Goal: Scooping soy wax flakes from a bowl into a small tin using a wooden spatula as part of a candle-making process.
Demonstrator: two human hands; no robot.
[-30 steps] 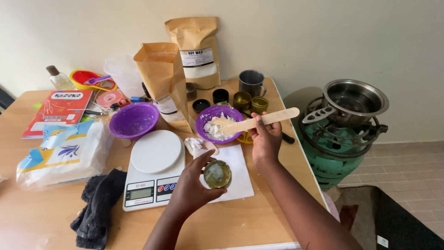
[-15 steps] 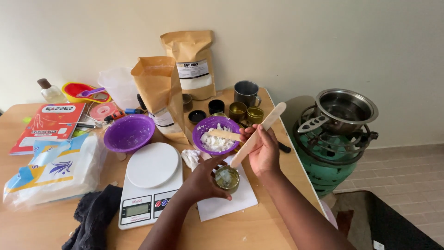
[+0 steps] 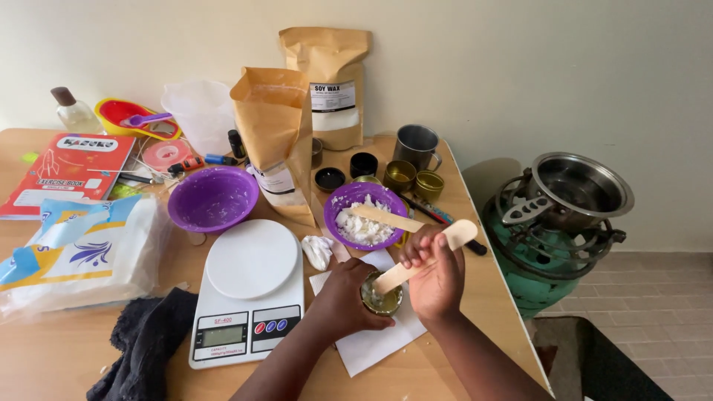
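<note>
My left hand (image 3: 343, 300) grips a small round gold tin (image 3: 382, 299) over a white sheet of paper (image 3: 371, 343) on the wooden table (image 3: 59, 349). In my right hand (image 3: 436, 276) is a flat wooden stick (image 3: 425, 257), and its lower end dips into the tin. Just behind stands a small purple bowl (image 3: 365, 215) of white wax flakes with a second wooden stick (image 3: 385, 217) lying across it.
A white digital scale (image 3: 251, 291) sits left of my hands, with an empty purple bowl (image 3: 212, 199) behind it. Two brown paper bags (image 3: 276, 141), small tins (image 3: 399, 175) and a metal cup (image 3: 416, 146) stand at the back. A green gas burner (image 3: 553, 245) carrying a steel pot (image 3: 583, 186) is beside the table's right edge.
My right hand has brought the wooden stick from the wax bowl down into the tin held by my left hand. A second stick now lies across the bowl.
</note>
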